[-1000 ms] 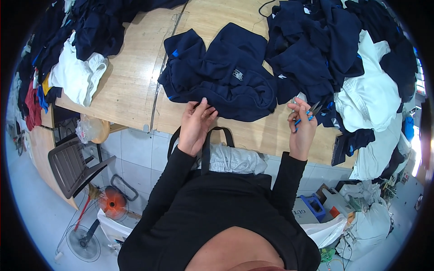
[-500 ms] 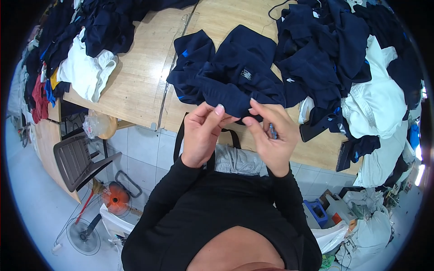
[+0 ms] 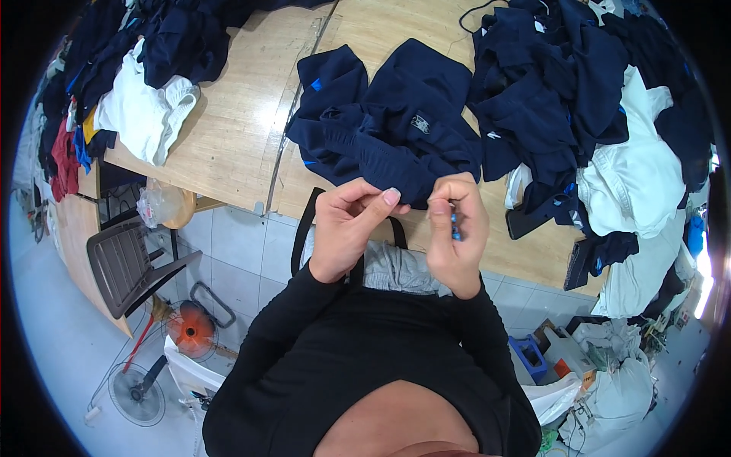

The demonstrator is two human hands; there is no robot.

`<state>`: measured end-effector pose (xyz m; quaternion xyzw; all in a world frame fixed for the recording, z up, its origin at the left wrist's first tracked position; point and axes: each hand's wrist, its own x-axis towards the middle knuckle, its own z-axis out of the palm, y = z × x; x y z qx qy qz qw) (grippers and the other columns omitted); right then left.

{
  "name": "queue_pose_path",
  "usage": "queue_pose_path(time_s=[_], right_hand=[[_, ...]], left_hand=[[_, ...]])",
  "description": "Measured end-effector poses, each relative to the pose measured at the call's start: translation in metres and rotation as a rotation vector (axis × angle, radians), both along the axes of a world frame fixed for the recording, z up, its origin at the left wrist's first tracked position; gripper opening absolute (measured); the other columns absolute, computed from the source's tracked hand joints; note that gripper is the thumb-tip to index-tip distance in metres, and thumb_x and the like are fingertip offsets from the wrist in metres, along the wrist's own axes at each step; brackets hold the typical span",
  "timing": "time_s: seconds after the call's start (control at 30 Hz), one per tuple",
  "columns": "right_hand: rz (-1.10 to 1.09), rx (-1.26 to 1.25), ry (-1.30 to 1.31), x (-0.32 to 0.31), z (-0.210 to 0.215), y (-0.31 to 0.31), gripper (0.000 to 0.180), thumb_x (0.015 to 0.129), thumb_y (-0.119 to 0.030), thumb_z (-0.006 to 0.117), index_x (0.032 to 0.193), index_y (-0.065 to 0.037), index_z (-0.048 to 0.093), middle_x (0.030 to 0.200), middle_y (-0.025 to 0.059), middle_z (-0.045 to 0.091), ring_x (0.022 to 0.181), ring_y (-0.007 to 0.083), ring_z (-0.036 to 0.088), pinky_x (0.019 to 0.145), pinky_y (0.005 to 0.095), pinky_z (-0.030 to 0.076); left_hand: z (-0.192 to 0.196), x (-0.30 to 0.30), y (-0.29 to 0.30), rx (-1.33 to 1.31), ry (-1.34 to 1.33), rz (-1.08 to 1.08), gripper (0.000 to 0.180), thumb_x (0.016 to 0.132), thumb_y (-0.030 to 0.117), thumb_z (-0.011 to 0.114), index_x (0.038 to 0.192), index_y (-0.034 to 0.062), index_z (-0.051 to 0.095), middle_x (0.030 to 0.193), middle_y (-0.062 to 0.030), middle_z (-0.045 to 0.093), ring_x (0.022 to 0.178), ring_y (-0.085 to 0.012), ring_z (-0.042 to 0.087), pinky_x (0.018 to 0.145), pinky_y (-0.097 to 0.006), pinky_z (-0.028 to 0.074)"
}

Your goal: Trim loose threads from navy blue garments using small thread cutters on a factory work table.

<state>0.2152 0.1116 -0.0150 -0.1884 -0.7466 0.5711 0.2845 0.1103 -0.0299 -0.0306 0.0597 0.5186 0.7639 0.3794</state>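
Observation:
A navy garment (image 3: 400, 126) with a gathered waistband and a small pale print lies bunched on the table in front of me. Its near edge comes down to my fingers. My left hand (image 3: 346, 231) is closed, thumb and fingers pinching that edge. Just to its right, my right hand (image 3: 457, 255) has its fingers curled and pinched together. A small blue tool (image 3: 456, 225) shows between those fingers; most of it is hidden, so its exact kind is unclear. Whether the right fingertips also hold a bit of thread or cloth cannot be made out.
The wooden table (image 3: 236, 114) carries a navy clothing pile (image 3: 548, 91) and a white garment (image 3: 632, 179) on the right. More navy clothes and another white garment (image 3: 145, 110) lie at left. Below are a brown chair (image 3: 122, 263), an orange fan (image 3: 192, 331) and a blue plastic object (image 3: 528, 358).
My right hand has turned and its fingers have closed up, drawing slightly left and showing more of the blue tool. My left hand keeps its pinch, shifted slightly right.

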Motion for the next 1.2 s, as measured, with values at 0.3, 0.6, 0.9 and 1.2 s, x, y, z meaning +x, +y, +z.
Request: queue_pose_path(time_s=[0.3, 0.6, 0.9, 1.2], right_hand=[[-0.019, 0.122, -0.13, 0.021, 0.0, 0.007, 0.042, 0.098, -0.016, 0.084, 0.126, -0.001, 0.057, 0.094, 0.0094, 0.067, 0.077, 0.0144, 0.061, 0.069, 0.0263, 0.048], [-0.056, 0.488, -0.061, 0.006, 0.013, 0.008, 0.028, 0.083, -0.008, 0.094, 0.093, -0.001, 0.069, 0.083, 0.0128, 0.075, 0.067, 0.0237, 0.073, 0.059, 0.0306, 0.053], [-0.056, 0.609, -0.014, 0.005, 0.013, 0.01, 0.028, 0.082, -0.011, 0.094, 0.09, -0.002, 0.069, 0.08, 0.0111, 0.075, 0.065, 0.0242, 0.072, 0.056, 0.032, 0.052], [-0.053, 0.626, -0.018, 0.005, 0.016, 0.01, 0.026, 0.084, -0.011, 0.093, 0.088, -0.002, 0.069, 0.077, 0.0108, 0.074, 0.063, 0.023, 0.071, 0.054, 0.0311, 0.05]], left_hand=[[0.004, -0.005, -0.003, 0.018, -0.016, 0.013, 0.012, 0.105, 0.005, 0.073, 0.101, -0.0065, 0.073, 0.089, -0.0102, 0.079, 0.092, -0.0183, 0.08, 0.083, -0.028, 0.063], [0.014, -0.004, -0.008, -0.033, 0.163, -0.045, 0.014, 0.106, 0.007, 0.073, 0.103, -0.0064, 0.073, 0.087, -0.0074, 0.078, 0.09, -0.0137, 0.079, 0.076, -0.022, 0.058], [0.025, -0.007, -0.008, -0.143, 0.274, -0.069, 0.013, 0.103, 0.006, 0.076, 0.094, -0.003, 0.073, 0.074, 0.0033, 0.067, 0.065, 0.0013, 0.053, 0.058, -0.018, 0.039], [0.026, -0.006, -0.008, -0.176, 0.37, -0.063, 0.015, 0.101, 0.006, 0.078, 0.09, -0.0031, 0.073, 0.069, 0.005, 0.06, 0.062, 0.0005, 0.048, 0.055, -0.02, 0.034]])
